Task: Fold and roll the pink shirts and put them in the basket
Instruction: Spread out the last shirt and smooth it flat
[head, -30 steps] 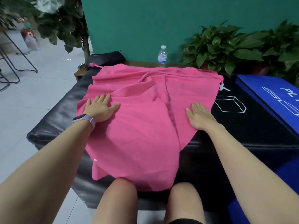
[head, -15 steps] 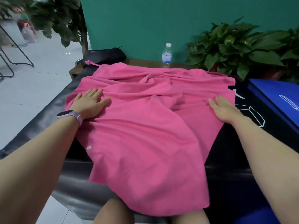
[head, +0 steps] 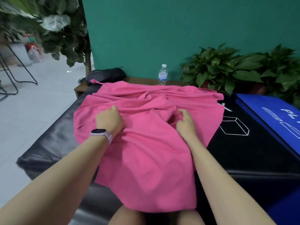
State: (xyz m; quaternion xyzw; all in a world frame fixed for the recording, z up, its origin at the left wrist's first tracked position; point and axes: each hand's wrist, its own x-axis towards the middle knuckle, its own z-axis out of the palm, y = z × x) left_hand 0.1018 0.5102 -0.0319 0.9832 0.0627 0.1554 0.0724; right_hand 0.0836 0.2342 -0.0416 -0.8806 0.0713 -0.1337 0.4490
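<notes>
A pink shirt (head: 146, 153) lies spread and wrinkled over a black padded surface (head: 53, 143), its near hem hanging over the front edge onto my knees. My left hand (head: 110, 120), with a watch on the wrist, sits left of the shirt's middle, its fingers curled into the cloth. My right hand (head: 185, 122) is just right of the middle, fingers curled into a raised fold. Both hands grip the fabric. No basket is in view.
A water bottle (head: 162, 74) and a black bag (head: 105, 75) stand on a wooden ledge behind the shirt. Potted plants (head: 227, 70) line the back right. A blue mat (head: 276, 117) lies at the right, metal stool legs (head: 17, 73) at the left.
Both hands left the shirt's outer sides, where they lay flat, and came in toward its middle. Their fingers now curl into the cloth, bunching a fold between them.
</notes>
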